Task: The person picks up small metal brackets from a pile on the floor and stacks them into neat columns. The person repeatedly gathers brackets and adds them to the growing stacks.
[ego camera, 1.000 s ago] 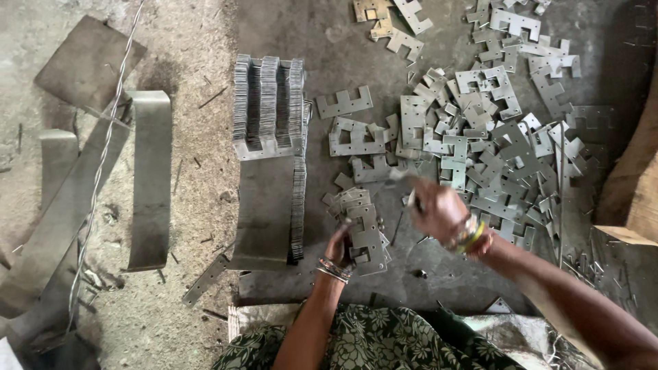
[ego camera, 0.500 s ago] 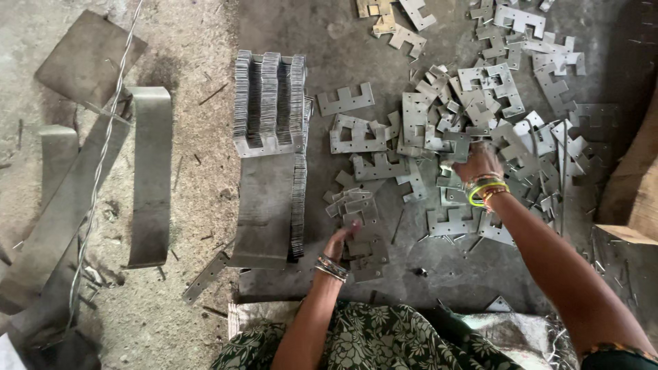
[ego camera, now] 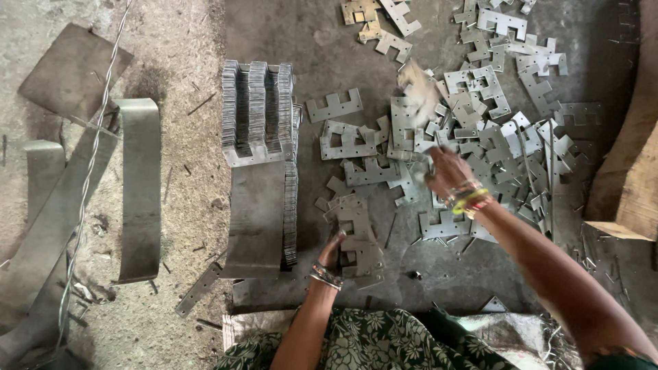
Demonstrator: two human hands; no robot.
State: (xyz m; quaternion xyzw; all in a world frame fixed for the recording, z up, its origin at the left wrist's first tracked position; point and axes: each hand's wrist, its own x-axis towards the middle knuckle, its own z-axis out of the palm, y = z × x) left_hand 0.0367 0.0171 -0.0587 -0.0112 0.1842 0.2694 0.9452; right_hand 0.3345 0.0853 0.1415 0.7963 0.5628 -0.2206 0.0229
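On the dark concrete floor (ego camera: 301, 41), seen from the head camera, the left hand (ego camera: 334, 250) rests against a small stack of flat grey E-shaped stamped metal plates (ego camera: 358, 236) lying just in front of the person's knees; its fingers are curled against the stack's near edge, pressed together rather than spread. The right hand (ego camera: 445, 171) is raised over the loose scatter of matching grey metal plates (ego camera: 493, 130), and a blurred plate (ego camera: 418, 92) shows just beyond it; whether the fingers pinch that plate I cannot tell. Left of the small stack stands a tall, tightly packed row of the same plates on edge (ego camera: 257, 103), with bent grey sheet-metal strips (ego camera: 137, 185) farther left and a wooden block (ego camera: 627, 171) at the right. The plates look thin, stiff and light singly, heavy once stacked, with sharp stamped edges; they seem best taken by the flat faces or the solid back bar, not the prongs.
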